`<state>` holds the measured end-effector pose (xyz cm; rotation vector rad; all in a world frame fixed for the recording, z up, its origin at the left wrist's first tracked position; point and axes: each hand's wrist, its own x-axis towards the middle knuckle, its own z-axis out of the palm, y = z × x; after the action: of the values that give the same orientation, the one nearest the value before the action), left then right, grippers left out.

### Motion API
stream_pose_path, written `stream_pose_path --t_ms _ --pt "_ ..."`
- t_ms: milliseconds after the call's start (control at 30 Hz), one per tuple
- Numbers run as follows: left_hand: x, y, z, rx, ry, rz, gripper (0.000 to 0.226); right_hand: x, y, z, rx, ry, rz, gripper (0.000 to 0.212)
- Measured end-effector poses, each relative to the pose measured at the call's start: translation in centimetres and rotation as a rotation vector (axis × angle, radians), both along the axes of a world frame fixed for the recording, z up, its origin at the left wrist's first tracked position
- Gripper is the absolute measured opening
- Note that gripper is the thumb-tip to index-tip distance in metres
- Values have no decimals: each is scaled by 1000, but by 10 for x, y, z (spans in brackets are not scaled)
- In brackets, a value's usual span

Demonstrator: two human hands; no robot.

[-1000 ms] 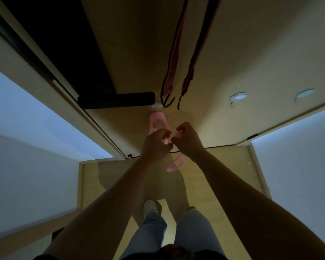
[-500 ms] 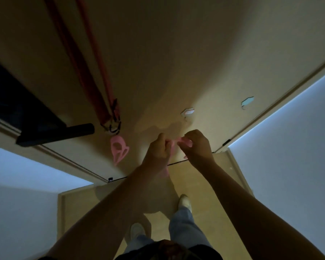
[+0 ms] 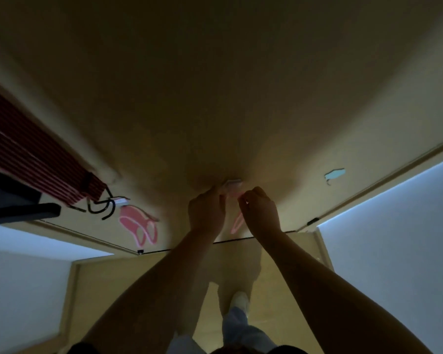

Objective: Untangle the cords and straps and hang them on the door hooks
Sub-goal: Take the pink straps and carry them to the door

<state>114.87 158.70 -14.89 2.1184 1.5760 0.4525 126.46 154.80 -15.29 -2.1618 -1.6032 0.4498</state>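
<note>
I face a tan door point(image 3: 215, 98) in dim light. My left hand point(image 3: 207, 213) and my right hand point(image 3: 260, 213) are raised together at a small white door hook point(image 3: 232, 183). Both pinch a thin pink strap point(image 3: 237, 222), whose loop hangs down between my wrists. Another pink strap point(image 3: 138, 224) hangs from a hook point(image 3: 120, 200) further left. A red and black striped strap point(image 3: 36, 154) with black metal clips point(image 3: 100, 208) hangs beside it. A pale blue hook point(image 3: 335, 175) at the right holds nothing.
A black door handle point(image 3: 21, 213) sticks out at the left. White walls flank the doorway on both sides. My feet stand on a wooden floor point(image 3: 138, 290) close to the door's bottom edge.
My view has swung to the right, so the striped strap and first pink strap slid left. Both hands have risen with the pink strap up to the middle white hook.
</note>
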Motion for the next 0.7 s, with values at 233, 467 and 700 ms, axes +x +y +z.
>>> stream_pose_path --t_ms 233,467,700 --pt "17 -1 -25 -78 76 164 24 12 16 -14 -123 -16 93 24" --pt "23 -6 -33 -214 17 231 28 14 19 -26 -225 -8 143 22" --pt "30 -9 -22 -340 -11 240 25 16 13 -24 -196 22 176 24"
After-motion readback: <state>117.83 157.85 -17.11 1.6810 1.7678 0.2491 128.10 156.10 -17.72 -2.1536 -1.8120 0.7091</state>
